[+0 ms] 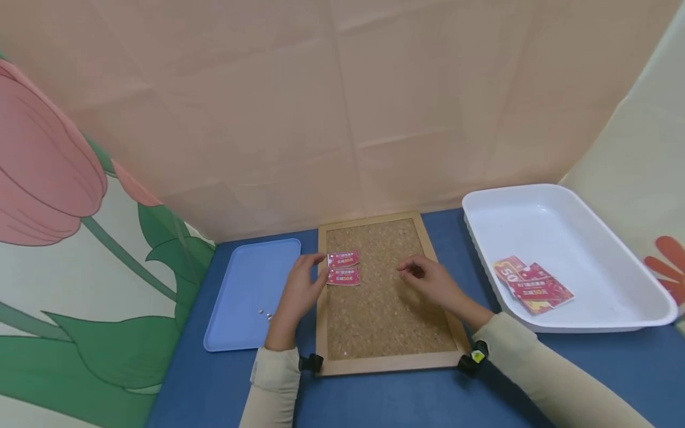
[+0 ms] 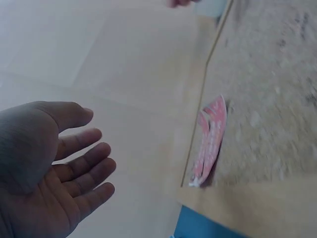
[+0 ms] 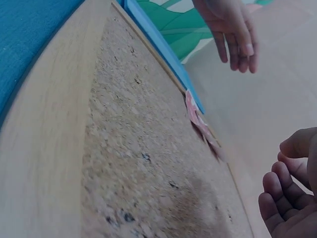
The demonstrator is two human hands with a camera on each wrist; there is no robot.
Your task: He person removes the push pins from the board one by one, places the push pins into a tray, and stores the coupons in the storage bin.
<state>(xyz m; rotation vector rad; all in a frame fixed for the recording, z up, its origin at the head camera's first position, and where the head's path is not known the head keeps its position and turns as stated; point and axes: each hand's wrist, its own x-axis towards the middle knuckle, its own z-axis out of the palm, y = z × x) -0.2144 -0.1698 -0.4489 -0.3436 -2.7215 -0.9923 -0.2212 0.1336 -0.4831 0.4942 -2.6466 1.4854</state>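
At lower centre, the left hand [image 1: 301, 289] has fingers apart; whether the right hand [image 1: 432, 282] pinches something, I cannot tell. Mid-frame, two coupons [image 1: 345, 277] lie on the corkboard [image 1: 382, 324]: pinning seems underway, next probably needing a spare coupon [image 1: 539, 289], right.

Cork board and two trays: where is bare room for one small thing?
Bare: lower middle of the cork board, within its wooden frame; far half of the blue tray, beyond the small bits; far half of the white tray, beyond the loose cards. Crowded: the board's upper left, where red cards lie beside the left hand.
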